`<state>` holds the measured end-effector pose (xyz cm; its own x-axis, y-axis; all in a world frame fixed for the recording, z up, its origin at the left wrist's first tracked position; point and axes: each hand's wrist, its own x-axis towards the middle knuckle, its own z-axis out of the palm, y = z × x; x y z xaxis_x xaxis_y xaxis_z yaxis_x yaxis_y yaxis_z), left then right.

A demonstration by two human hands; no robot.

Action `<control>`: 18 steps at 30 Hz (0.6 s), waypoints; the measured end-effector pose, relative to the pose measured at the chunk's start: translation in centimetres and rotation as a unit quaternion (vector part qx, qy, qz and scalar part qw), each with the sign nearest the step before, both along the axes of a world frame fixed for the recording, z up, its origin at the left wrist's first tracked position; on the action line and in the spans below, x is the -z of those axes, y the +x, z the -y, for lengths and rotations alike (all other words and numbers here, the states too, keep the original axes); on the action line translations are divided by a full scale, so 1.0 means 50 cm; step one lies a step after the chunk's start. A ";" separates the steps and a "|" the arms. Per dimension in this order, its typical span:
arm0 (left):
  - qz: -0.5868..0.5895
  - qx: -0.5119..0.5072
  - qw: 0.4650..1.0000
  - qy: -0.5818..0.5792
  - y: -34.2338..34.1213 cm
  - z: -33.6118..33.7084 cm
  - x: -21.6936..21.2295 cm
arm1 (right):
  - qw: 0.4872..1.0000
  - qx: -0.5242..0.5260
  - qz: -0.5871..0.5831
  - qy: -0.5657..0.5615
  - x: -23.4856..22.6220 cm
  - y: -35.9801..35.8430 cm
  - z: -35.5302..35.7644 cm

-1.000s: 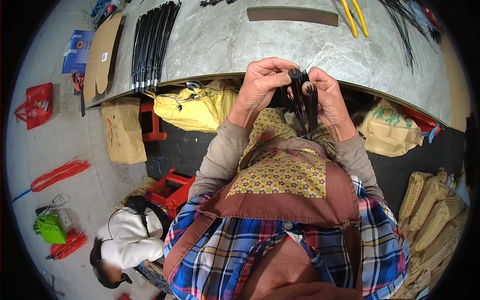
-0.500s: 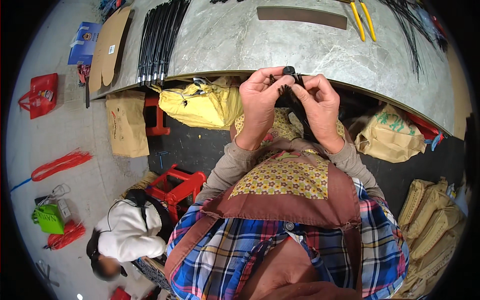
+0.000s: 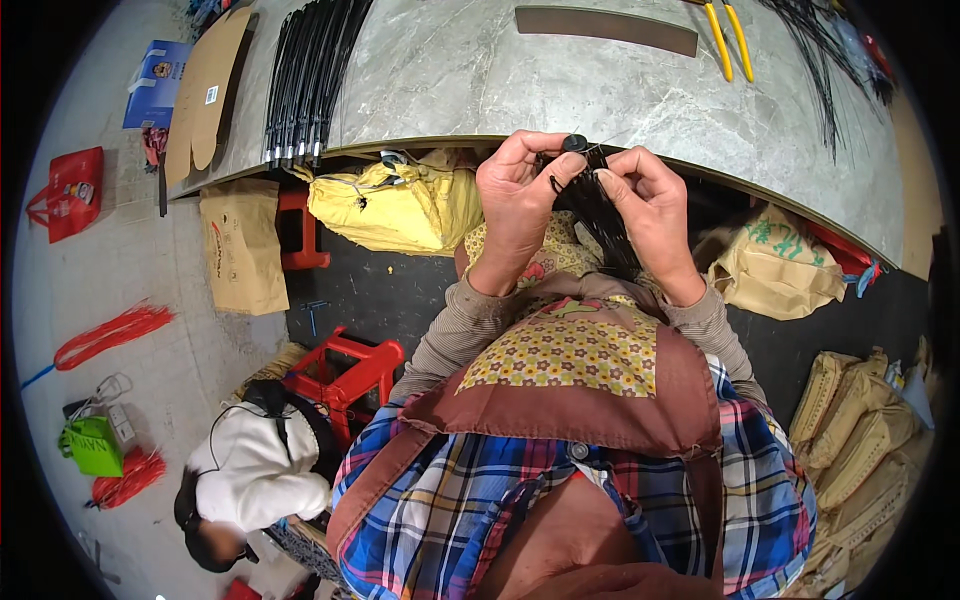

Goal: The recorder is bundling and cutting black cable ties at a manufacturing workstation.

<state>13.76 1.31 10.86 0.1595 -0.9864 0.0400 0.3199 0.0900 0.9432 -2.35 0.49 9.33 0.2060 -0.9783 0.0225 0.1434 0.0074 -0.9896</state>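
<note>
My left hand (image 3: 515,200) pinches a bundle of thin black strands (image 3: 597,220) just below its round black cap (image 3: 574,143), with thumb and index finger pressed against it. A dark loop of strand shows beside the left thumb. On the other side, my right hand (image 3: 650,205) has thumb and fingers closed at the upper strands, close to the cap. The strands hang down between both hands, over my flowered apron (image 3: 560,355). Both hands are at the table's near edge. Exactly which strands the right fingers grip is hidden.
On the grey table (image 3: 440,80) lie a row of long black bundles (image 3: 312,85), a dark flat strip (image 3: 605,30), yellow-handled pliers (image 3: 728,45) and loose black strands (image 3: 815,75). Below stand a yellow bag (image 3: 395,210) and paper bags. A person in white (image 3: 260,465) sits at lower left.
My right hand has shifted slightly right, away from the cap. The curled strand ends between my thumbs have gone from there, and the strands now hang more spread out. The view has shifted slightly.
</note>
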 end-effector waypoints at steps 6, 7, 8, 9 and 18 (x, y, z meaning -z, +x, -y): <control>0.025 -0.035 0.999 0.002 -0.018 -0.007 -0.009 | 0.999 0.037 -0.036 -0.013 -0.013 0.021 -0.004; 0.024 -0.036 0.999 0.003 -0.015 -0.007 -0.008 | 0.999 0.036 -0.037 -0.013 -0.011 0.017 -0.001; 0.017 -0.014 1.000 0.000 -0.008 -0.005 -0.005 | 1.000 0.010 -0.006 0.002 -0.005 0.009 0.006; 0.009 0.008 1.000 -0.003 0.001 -0.002 -0.002 | 0.999 -0.015 0.024 0.017 0.000 -0.001 0.015; -0.015 0.059 0.998 -0.002 0.022 0.011 0.004 | 0.995 -0.075 0.058 0.037 -0.002 -0.011 0.023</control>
